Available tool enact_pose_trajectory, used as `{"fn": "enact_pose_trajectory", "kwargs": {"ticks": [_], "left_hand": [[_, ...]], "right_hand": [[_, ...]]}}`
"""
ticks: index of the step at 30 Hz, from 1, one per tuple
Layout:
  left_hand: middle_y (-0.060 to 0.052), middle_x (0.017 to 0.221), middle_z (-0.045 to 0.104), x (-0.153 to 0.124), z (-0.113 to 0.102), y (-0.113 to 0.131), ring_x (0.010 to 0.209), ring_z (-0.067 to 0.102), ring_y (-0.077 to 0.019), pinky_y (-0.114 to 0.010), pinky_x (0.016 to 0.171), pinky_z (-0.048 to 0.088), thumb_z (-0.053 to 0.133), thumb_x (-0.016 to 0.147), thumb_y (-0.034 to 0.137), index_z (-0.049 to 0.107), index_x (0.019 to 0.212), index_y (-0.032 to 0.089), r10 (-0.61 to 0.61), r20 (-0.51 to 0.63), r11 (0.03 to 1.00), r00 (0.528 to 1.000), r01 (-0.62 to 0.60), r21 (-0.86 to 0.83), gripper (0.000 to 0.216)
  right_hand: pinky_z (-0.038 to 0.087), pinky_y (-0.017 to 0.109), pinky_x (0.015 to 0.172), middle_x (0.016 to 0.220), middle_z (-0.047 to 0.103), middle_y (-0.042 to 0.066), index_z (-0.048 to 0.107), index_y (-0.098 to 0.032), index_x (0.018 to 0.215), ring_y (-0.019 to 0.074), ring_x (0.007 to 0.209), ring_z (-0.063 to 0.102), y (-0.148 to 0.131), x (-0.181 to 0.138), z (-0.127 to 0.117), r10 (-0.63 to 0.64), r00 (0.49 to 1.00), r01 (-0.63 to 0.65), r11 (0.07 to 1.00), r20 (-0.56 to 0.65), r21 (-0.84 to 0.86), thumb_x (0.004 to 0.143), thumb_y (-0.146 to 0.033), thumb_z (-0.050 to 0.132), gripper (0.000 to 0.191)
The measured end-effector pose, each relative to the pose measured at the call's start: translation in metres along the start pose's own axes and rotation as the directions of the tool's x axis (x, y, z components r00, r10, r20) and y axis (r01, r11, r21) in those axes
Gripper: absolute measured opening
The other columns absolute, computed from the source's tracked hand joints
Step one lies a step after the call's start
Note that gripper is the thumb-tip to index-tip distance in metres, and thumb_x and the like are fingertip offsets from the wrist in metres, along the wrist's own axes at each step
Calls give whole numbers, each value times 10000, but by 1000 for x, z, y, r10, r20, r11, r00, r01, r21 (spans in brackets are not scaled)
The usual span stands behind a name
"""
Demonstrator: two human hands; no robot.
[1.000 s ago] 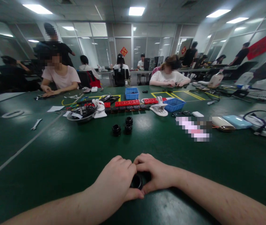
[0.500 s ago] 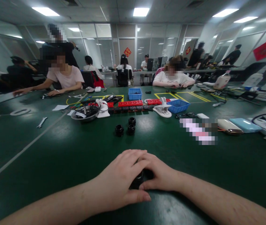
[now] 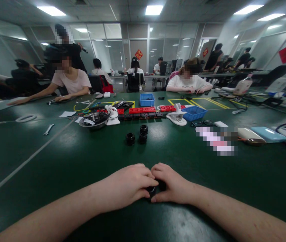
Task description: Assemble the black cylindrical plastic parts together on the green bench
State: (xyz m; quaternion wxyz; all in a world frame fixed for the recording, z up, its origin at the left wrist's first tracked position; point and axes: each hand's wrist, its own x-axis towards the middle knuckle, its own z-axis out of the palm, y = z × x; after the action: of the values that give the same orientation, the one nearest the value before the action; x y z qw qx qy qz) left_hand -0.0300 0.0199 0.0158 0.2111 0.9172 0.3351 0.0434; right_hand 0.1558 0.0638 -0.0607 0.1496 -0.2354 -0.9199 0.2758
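Observation:
Both hands are low in the middle of the view, close to the green tabletop. My left hand has its fingers and thumb closed on the left side of a black round part. From the right, my right hand curls its fingers and thumb around the same part. Most of it is hidden by the fingers; only its dark, shiny front shows. Farther forward on the table stand three black round ribbed parts, one at the left, one at the right and one behind.
A metal bowl of cables, a white clip stand, a blue bin and red strips lie farther back. A wrench is at left. Glasses and pouches are at right. Other people sit across the table.
My left hand's fingers have drawn back to the left and closed in on the black part, leaving a gap between the hands' upper fingers. The right hand stays around it.

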Motion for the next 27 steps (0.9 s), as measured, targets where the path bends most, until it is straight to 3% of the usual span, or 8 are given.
{"fn": "enact_pose_trajectory", "kwargs": {"ticks": [8,16,20,22,24,27], "left_hand": [[-58,793,601,8,27,9,743,549,-219,-341,669,450,715,691,369,625,856,109,-209,-188,930,960,255,265,321],[-48,646,573,17,47,5,618,543,-224,-354,572,437,600,714,548,586,701,133,-183,-392,863,901,339,375,415],[-73,669,576,16,47,4,643,545,-255,-411,613,440,504,618,751,603,734,119,-188,-434,848,881,369,381,650],[-95,763,593,13,40,3,716,551,-273,-463,710,429,470,568,805,610,805,109,-160,-427,894,890,314,320,748],[-106,926,594,8,29,2,845,543,-275,-475,832,389,470,649,750,598,923,124,-81,-388,959,918,178,222,695],[-52,1118,548,0,8,1,1023,491,-218,-360,891,386,562,813,397,539,1095,212,9,-227,1000,974,-2,31,338]], "right_hand": [[362,295,717,845,535,27,586,-162,881,162,786,455,2,0,2,-5,1000,5,1000,-25,-12,625,-464,704,413],[363,294,699,817,522,21,595,-163,878,158,760,451,3,0,2,-20,1000,19,998,-24,-59,600,-420,724,400],[361,298,694,828,533,31,598,-164,924,162,756,457,5,-1,2,-26,999,24,998,-23,-56,624,-475,695,443],[361,309,711,870,544,41,591,-175,981,172,782,461,5,-2,2,-21,999,19,999,-25,-50,631,-509,679,492],[359,325,748,935,550,46,570,-199,1049,183,829,465,6,-3,3,-18,1000,17,999,-26,-39,627,-508,684,535],[354,331,781,993,545,39,561,-230,1073,188,877,465,6,-3,4,-20,1000,20,999,-17,-26,634,-478,691,521]]}}
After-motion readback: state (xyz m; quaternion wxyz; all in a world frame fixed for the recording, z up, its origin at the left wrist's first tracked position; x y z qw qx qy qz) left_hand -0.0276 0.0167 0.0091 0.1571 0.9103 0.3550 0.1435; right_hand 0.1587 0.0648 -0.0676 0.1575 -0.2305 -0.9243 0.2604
